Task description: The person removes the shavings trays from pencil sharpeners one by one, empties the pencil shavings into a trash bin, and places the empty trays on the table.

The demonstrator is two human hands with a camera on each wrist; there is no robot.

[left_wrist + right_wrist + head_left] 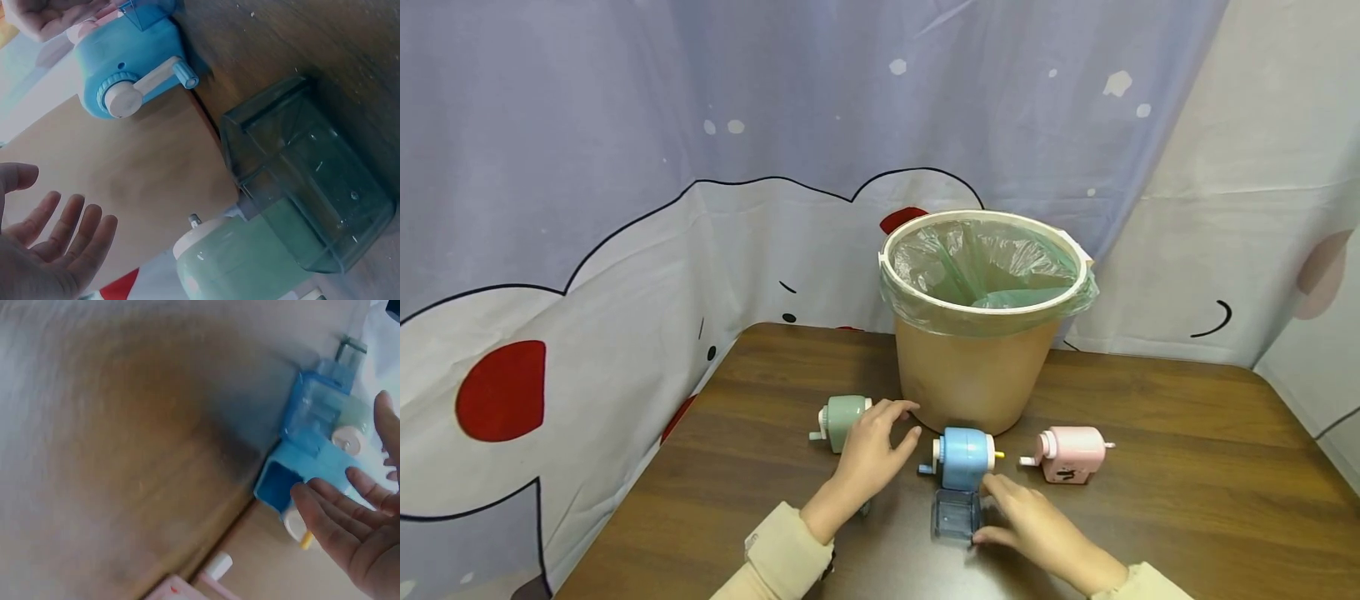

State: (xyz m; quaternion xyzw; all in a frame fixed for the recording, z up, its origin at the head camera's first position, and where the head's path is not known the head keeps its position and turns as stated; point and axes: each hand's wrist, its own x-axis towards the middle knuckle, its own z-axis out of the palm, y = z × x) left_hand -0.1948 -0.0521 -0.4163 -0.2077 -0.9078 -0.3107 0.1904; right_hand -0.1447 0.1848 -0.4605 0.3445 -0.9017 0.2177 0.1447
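The left hand (871, 448) covers part of the green sharpener (844, 417), and its wrist hides nearly all of a clear green drawer (312, 181), of which only a sliver shows from the head. That hand's fingers are apart and loosely bent, with nothing between them. The right hand (1033, 525) has its thumb and forefinger spread beside the clear blue drawer (955, 515), which lies just in front of the blue sharpener (966, 458) near the middle of the table; whether a fingertip touches either one cannot be told. The left wrist view shows the green drawer large and close, with the green sharpener cut off by the lower edge, while the right wrist view reveals the square opening in the blue sharpener, unseen from the head. A yellow stub (999, 455) pokes from the blue sharpener's right side. In the right wrist view the pink sharpener (1075, 452) is cropped to a corner and crank, and the near wood is blurred. The brown wooden table (1172, 433) also carries a tan bin (973, 367) lined with a green bag (955, 275), before a lilac and white cartoon curtain (820, 100).
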